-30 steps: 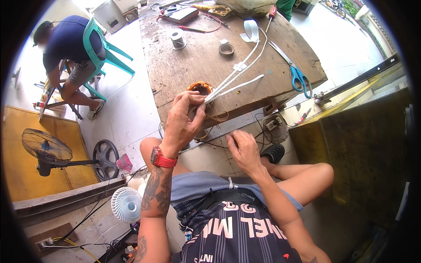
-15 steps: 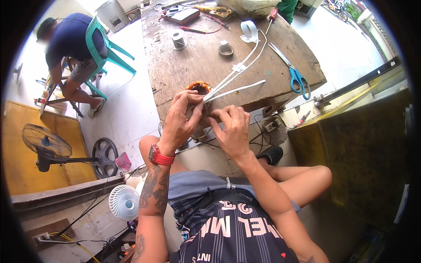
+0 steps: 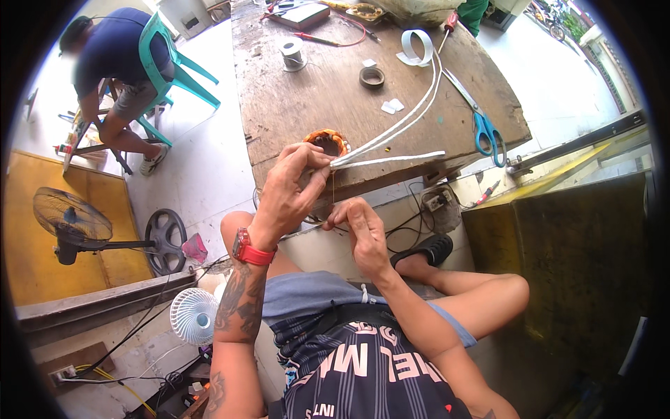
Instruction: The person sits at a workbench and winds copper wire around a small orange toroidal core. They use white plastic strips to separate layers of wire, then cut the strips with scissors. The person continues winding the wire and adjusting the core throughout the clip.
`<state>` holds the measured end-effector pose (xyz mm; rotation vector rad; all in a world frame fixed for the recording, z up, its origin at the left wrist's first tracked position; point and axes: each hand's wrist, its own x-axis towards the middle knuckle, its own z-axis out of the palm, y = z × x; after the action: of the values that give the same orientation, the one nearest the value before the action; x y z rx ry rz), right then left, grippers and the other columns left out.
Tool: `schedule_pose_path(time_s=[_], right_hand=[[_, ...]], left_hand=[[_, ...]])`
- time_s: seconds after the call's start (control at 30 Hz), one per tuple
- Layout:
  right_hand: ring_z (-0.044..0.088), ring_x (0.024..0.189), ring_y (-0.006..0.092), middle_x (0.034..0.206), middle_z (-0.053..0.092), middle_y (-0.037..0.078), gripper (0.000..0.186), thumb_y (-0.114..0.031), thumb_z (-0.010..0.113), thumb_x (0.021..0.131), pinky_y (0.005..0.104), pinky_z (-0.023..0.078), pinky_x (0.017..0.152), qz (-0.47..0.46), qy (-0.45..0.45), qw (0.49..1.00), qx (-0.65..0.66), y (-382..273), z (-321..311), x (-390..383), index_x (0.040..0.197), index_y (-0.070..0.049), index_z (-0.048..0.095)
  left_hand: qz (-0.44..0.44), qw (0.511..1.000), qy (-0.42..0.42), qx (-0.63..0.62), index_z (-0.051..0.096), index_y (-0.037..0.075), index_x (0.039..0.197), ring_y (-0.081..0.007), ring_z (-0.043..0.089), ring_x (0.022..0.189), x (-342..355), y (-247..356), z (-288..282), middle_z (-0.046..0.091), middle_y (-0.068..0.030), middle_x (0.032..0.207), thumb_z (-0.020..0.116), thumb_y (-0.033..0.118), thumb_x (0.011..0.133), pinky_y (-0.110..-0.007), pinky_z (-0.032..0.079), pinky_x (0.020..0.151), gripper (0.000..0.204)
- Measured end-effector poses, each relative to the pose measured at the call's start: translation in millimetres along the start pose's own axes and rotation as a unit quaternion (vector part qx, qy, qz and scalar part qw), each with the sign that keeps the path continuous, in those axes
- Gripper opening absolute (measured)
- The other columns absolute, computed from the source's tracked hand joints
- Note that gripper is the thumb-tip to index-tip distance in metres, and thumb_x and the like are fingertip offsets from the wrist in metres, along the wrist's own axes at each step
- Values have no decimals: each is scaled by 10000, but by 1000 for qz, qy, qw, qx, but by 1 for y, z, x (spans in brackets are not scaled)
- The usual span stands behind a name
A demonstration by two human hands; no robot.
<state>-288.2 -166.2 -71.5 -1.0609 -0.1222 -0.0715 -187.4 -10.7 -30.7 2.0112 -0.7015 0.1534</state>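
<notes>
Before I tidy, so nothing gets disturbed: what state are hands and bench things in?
Left hand: pinching white cords
Right hand: appears pinching thin thread
Thin thread: looks taut
Orange ring: opening showing
Wire spool: upright
Brown tape roll: lying flat
Scissors: lying flat
White strip: curled

The tattooed left forearm [image 3: 241, 307] reaches up to the near edge of the brown wooden table [image 3: 276, 105]; near its left corner, the bare left hand [image 3: 296, 180] pinches thumb and forefinger. The bare right hand [image 3: 361, 229], fingers curled, hangs just off that edge.
</notes>
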Motion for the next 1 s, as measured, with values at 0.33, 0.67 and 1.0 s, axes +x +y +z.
schedule_pose_path(time_s=[0.33,0.67,1.0], right_hand=[[587,852,83,1000,658,31,273,-260,515,1164,266,514,822,-14,109,982,-154,-8,-8,4,1112,-30,652],[587,731,76,1042,699,50,325,-279,549,1149,263,528,682,49,112,955,-271,-23,-3,21,1266,1,664],[630,814,85,967,709,45,263,-236,598,1126,265,538,666,38,82,949,-302,-16,-2,23,1268,-25,662]], left_hand=[[5,1000,-2,6,723,35,1152,-305,668,1185,0,5,-2,744,-133,1106,708,33,947,-420,551,1003,206],[1,1000,2,23,716,26,1147,-317,675,1155,0,3,-3,749,-127,1099,717,54,949,-423,537,1016,199],[45,998,12,41,732,30,1095,-347,681,1176,3,7,-2,754,-131,1094,749,96,947,-435,549,1003,163]])
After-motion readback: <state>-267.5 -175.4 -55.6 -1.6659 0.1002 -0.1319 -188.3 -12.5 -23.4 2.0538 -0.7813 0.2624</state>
